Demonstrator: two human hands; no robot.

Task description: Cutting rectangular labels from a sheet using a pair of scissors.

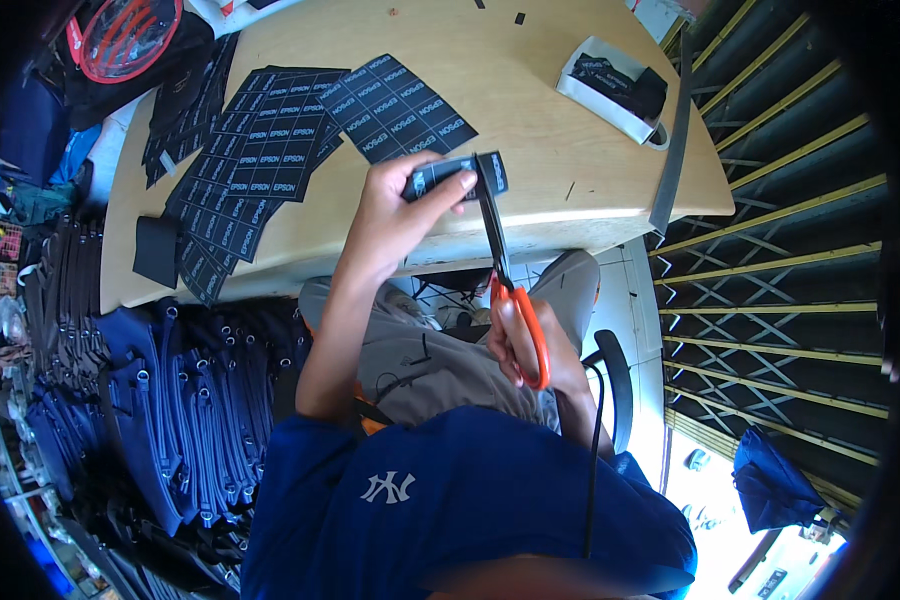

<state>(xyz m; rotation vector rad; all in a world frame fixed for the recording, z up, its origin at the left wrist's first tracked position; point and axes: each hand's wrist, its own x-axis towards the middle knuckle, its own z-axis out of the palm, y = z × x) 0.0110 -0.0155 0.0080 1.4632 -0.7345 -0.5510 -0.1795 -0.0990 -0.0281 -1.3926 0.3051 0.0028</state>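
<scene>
My left hand (395, 215) pinches a narrow dark strip of printed labels (438, 178) above the table's front edge. With my right hand (515, 340) I grip the orange handles of a pair of scissors (498, 235). The scissor blades point away from me and cross the strip near its right end, just right of my left thumb. How far the blades are apart cannot be made out. A dark printed label sheet (398, 108) lies on the table beyond my left hand. More such sheets (270, 135) are fanned in overlapping layers to its left.
The wooden table (530, 130) spans the far side. On it stand a white box (610, 88) with dark pieces inside, and a small black piece (156, 250) at the left edge. Blue straps with metal rings (200, 420) hang at my left. A folding metal gate (770, 240) stands at the right.
</scene>
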